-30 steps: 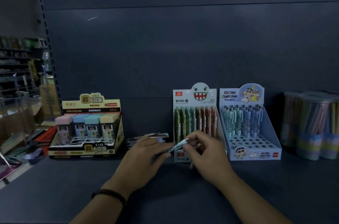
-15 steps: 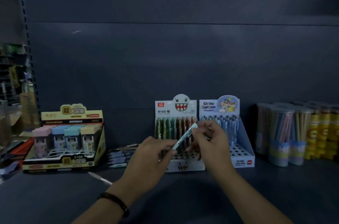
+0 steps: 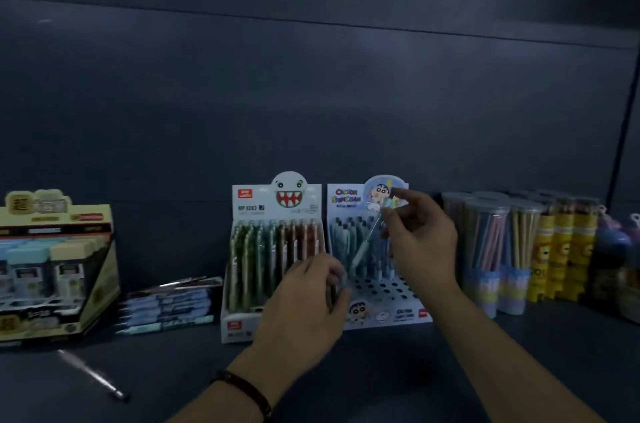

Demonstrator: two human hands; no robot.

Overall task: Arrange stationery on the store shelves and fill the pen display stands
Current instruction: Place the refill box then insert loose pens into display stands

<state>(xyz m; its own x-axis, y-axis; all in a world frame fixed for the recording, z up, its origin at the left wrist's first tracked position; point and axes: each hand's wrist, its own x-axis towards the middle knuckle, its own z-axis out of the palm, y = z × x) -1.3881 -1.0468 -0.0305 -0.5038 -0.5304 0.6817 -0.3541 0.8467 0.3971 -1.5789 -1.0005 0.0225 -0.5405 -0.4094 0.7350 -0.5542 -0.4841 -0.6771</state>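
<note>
Pale pen (image 3: 367,242), pinched by my right hand (image 3: 420,242) above the blue stand (image 3: 398,313), needed lowering tip-first into an empty hole; my left hand (image 3: 304,298) was too blurred to read.

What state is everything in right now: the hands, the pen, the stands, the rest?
right hand, pinching the pen's top end.
pen, held tilted over the blue stand, not yet in a hole.
left hand, fingers curled, grip unclear.
blue stand, back rows filled, front holes empty.
white stand, visible rows filled.
loose pen, lying flat, untouched.
pencil tubs, upright, lids on.
</note>
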